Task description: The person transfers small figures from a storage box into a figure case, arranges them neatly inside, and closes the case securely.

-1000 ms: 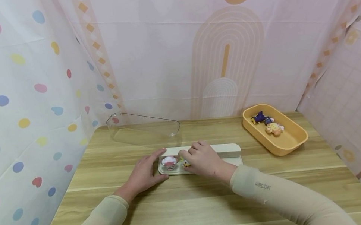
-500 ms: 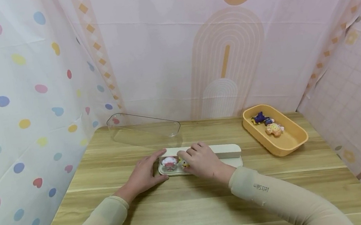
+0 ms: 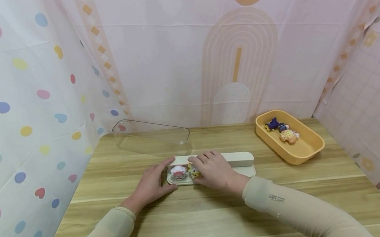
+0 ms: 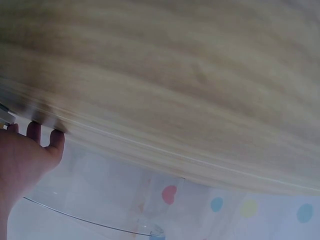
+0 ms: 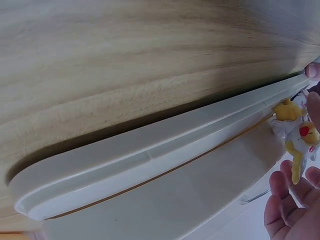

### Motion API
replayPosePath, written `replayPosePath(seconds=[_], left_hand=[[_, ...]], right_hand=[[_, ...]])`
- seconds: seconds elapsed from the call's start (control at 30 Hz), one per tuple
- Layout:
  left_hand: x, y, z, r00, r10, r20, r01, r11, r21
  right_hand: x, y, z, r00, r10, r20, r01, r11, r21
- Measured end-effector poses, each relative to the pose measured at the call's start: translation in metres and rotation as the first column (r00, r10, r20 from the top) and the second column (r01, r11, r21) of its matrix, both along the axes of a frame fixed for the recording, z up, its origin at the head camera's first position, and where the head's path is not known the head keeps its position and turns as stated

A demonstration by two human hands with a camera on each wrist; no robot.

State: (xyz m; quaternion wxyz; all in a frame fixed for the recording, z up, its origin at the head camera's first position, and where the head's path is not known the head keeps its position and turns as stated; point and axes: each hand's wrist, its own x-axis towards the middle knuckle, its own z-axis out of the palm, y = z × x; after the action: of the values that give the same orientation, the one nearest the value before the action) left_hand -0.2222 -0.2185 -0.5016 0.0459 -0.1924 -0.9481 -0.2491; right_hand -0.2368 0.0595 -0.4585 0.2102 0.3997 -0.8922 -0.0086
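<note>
A long cream display base (image 3: pixel 241 157) with a raised step along its back lies on the table. My left hand (image 3: pixel 151 182) holds its left end, thumb at the front edge and fingers at the back. A pink-and-white figurine (image 3: pixel 179 172) stands at that end. Right beside it, my right hand (image 3: pixel 217 171) grips a small yellow-and-white figurine (image 3: pixel 193 170) over the base's lower ledge. In the right wrist view this figurine (image 5: pixel 296 131) shows a red spot at its middle, with thumb and fingers on either side. Its underside is hard to make out.
A clear plastic cover (image 3: pixel 155 123) stands behind the base, on the left. At the back right, a yellow tray (image 3: pixel 309 146) contains a dark blue figurine (image 3: pixel 273 124) and an orange-and-white one (image 3: pixel 289 136). Patterned curtains (image 3: pixel 154 59) hang round the wooden table (image 3: pixel 175 231).
The yellow-and-white figurine has turned slightly in my right hand, so more of it shows. The right hand has shifted only a little; my left hand stays put.
</note>
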Motion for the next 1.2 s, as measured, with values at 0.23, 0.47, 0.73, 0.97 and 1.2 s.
replayPosePath(seconds=[0.23,0.47,0.73,0.97,1.2], left_hand=[[0.000,0.000,0.000,1.000,0.002,0.011,-0.002,1.000,0.000],[0.000,0.000,0.000,1.000,0.006,0.018,-0.006,1.000,-0.002],[0.000,0.000,0.000,1.000,0.013,0.023,-0.013,1.000,-0.004],[0.001,0.000,0.001,1.000,0.011,0.022,-0.011,1.000,0.002],[0.001,0.001,0.000,1.000,0.013,0.012,-0.013,1.000,-0.001]], right_hand=[[0.001,0.011,0.004,0.997,-0.057,0.053,0.058,0.998,-0.020],[-0.003,0.036,0.010,0.996,-0.083,0.043,0.086,0.994,-0.068],[-0.011,0.064,0.025,0.970,-0.179,0.166,0.191,0.980,-0.059],[-0.016,0.089,0.039,0.949,-0.251,0.190,0.268,0.961,-0.070],[-0.025,0.117,0.050,0.947,-0.289,0.141,0.306,0.945,-0.117]])
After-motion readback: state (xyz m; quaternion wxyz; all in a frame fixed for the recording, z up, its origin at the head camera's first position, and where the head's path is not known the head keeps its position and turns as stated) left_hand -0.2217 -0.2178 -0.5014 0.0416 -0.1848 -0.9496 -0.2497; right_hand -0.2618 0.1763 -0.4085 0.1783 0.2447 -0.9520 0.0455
